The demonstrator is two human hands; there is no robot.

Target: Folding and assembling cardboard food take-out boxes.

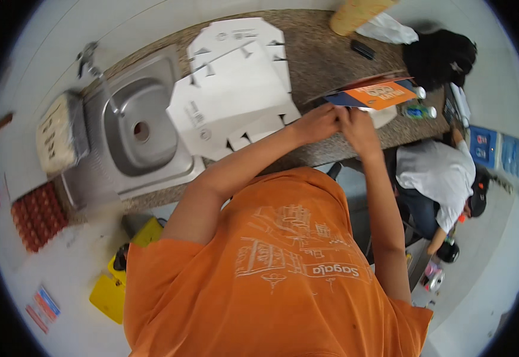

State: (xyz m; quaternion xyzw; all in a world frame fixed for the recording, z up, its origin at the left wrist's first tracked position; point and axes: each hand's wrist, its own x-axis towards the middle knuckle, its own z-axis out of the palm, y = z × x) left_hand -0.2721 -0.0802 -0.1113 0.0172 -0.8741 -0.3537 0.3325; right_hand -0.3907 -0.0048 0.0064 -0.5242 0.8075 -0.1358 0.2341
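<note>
Both my hands are at the near edge of the granite counter, close together at the near left corner of a cardboard box [369, 95] with an orange and navy printed face. My left hand [321, 124] has its fingers curled in at that corner. Beside it, my right hand [359, 130] pinches the same corner. The fingertips partly hide each other and the edge they grip. The box stands tilted, partly folded up, its white inner side showing below. Left of my hands lie flat, unfolded white cardboard box blanks [235, 83], overlapping, with dark slots and printed marks.
A steel sink [143, 128] with a tap [90, 59] is at left, near a wrapped pale package [60, 134] and egg trays [38, 217]. A black cap [441, 56], small bottles [420, 112] and a yellowish roll [355, 16] are at right. Another person [438, 175] bends beyond the counter's right end.
</note>
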